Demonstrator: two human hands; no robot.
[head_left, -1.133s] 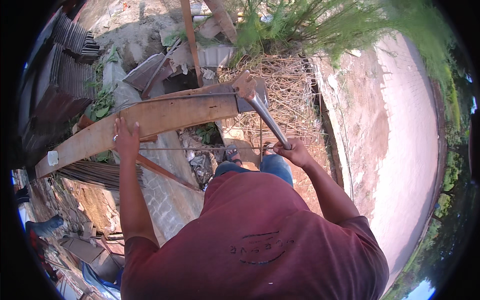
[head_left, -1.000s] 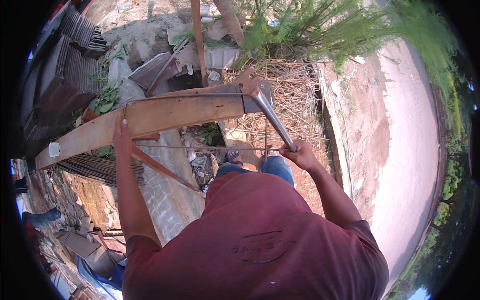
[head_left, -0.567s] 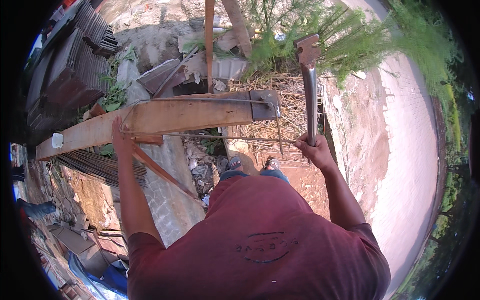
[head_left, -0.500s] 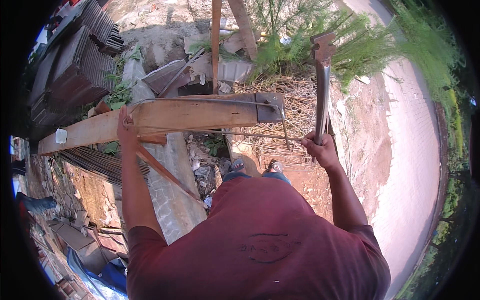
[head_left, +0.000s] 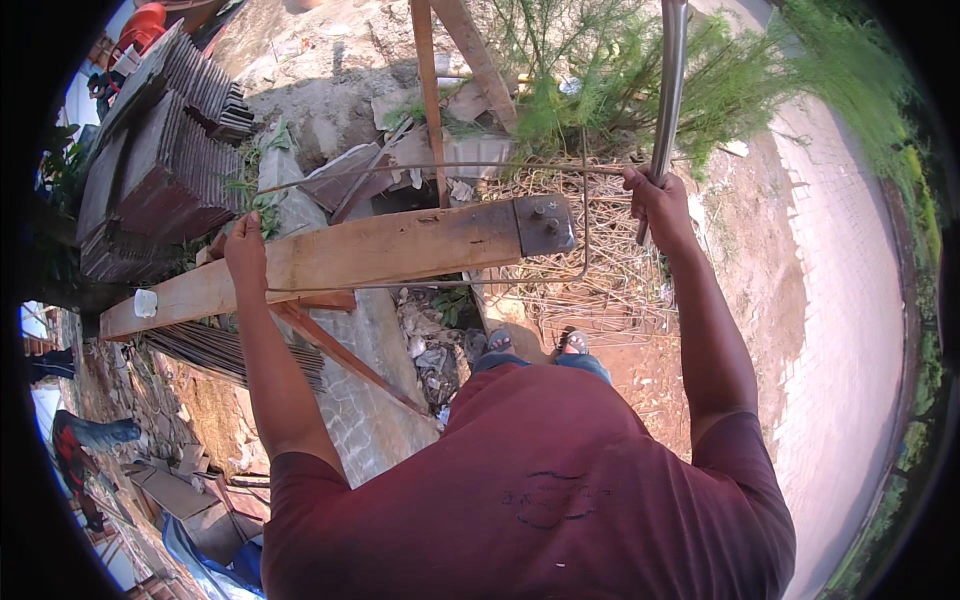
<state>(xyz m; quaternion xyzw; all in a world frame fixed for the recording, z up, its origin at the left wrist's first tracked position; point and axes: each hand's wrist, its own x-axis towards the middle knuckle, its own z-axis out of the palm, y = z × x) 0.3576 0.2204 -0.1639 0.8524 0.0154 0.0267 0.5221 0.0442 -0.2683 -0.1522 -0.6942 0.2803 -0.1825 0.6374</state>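
The left hand (head_left: pixel 246 245) has its grip pinched shut on the left side of a thin bent rod (head_left: pixel 586 225). The right hand's (head_left: pixel 664 212) grip wraps tightly round a steel bar (head_left: pixel 671 90), thumb at the rod's upper right end. The rod frames the end of a wooden plank (head_left: pixel 400 245). Farther off are tangled rods (head_left: pixel 625 285), stacked tiles (head_left: pixel 170 180) and a feathery shrub (head_left: pixel 620 85).
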